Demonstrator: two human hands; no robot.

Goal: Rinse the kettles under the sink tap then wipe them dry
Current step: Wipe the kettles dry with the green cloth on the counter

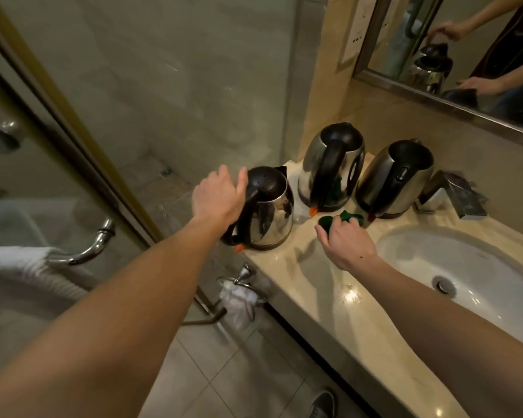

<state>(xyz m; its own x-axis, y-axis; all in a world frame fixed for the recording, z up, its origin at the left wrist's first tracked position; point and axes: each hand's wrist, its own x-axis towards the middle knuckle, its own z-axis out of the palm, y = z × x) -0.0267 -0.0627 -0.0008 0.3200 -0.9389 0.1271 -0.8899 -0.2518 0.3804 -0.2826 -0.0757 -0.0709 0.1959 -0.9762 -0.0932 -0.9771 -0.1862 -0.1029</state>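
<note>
**Three kettles lined up left of the basin**

Standing in a row on the cream counter [320,300], left of the sink [477,276]: near kettle [266,212] at the left corner, middle kettle [329,167] farther back, far kettle [394,176] beside the tap [453,194]. All upright, lids down, black handles facing near.

Left hand [219,196] resting over the top of the near kettle's handle, fingers curling down its far side and out of sight, thumb touching the lid; how tightly closed, cannot tell. Right hand [346,239] lying on the counter between that kettle and the basin, fingertips bunching a green cloth [340,220], fingers pressed together around it. Mirror [453,49] at far right reflecting both hands.
</note>
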